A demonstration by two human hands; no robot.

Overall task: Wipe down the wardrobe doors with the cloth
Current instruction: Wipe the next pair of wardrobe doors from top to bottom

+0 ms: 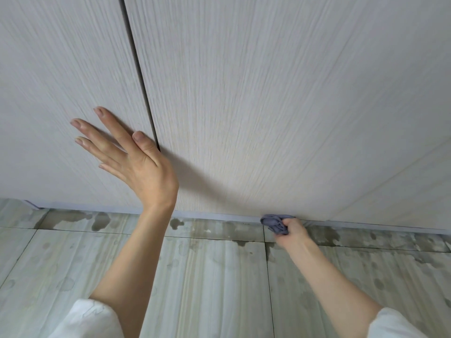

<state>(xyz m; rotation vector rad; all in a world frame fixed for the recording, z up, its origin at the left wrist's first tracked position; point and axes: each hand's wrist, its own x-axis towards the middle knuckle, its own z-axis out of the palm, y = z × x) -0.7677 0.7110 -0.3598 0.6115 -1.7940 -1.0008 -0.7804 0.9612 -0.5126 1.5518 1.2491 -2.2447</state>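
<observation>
Pale wood-grain laminate is filling the upper part of the view: two wardrobe doors, the left door (pixel 61 81) and the right door (pixel 268 106), are meeting at a dark vertical gap (pixel 141 69) that is running down between them. The left hand (pixel 136 162) is lying flat against the left door just beside that gap, its fingers straight and spread, holding nothing, with the thumb resting close to the door's edge. Its shadow is falling across the lower part of the right door.

Low down, the right hand (pixel 291 231) is gripping a bunched grey-blue cloth (pixel 274 223), its fingers curled round the wad. The cloth is sitting at the very bottom edge of the right door, where the door is meeting the narrow plinth strip (pixel 219 217) above the floor; whether it is touching the door face or only the strip is hard to tell.

Below, the tiled floor (pixel 207 276) is showing pale streaked tiles with dark joints and darker damp-looking patches, thickest along the foot of the wardrobe. Both forearms are bare, and white sleeves (pixel 87 320) are showing at the bottom corners of the view.
</observation>
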